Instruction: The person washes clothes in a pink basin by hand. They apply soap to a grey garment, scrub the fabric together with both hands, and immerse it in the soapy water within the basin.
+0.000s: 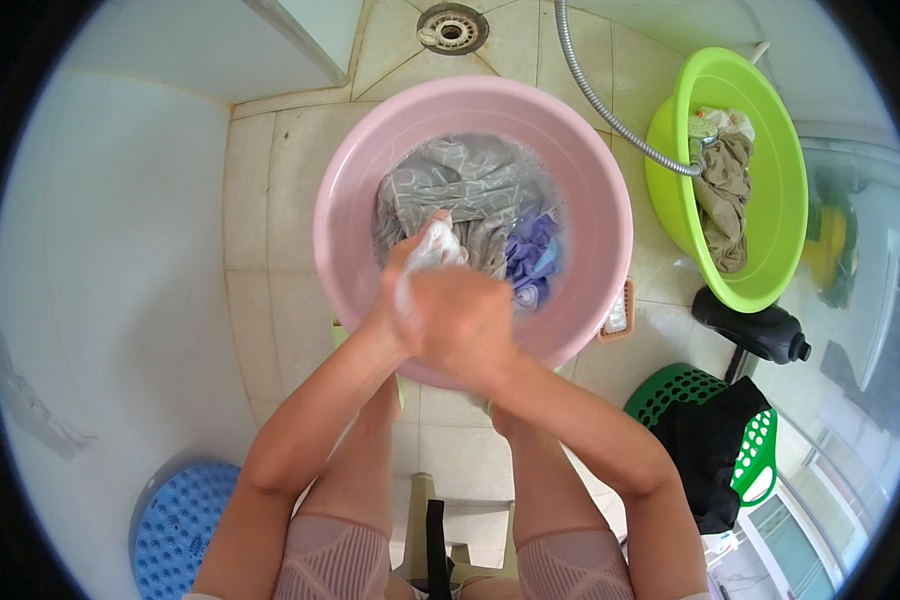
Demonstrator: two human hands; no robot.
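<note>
My left hand (pixel 403 281) grips a white, sudsy cloth (pixel 436 246) over the near part of a pink plastic basin (pixel 589 142). Blurred by motion, my right hand (pixel 461 315) is a fist pressed over the same cloth and hides much of it. Soapy water in the basin holds a grey patterned garment (pixel 457 180), just beyond my hands. To its right, a purple-blue cloth (pixel 532 255) lies bunched in the water.
At right, a tilted green basin (pixel 784 187) holds brown clothing (pixel 724 195) and a shower head (pixel 701 127) on a metal hose (pixel 607 109). Nearby are a black bottle (pixel 750 326), a soap dish (pixel 625 311) and a green basket (pixel 675 386). A blue stool (pixel 184 525) stands left; a floor drain (pixel 454 30) lies ahead.
</note>
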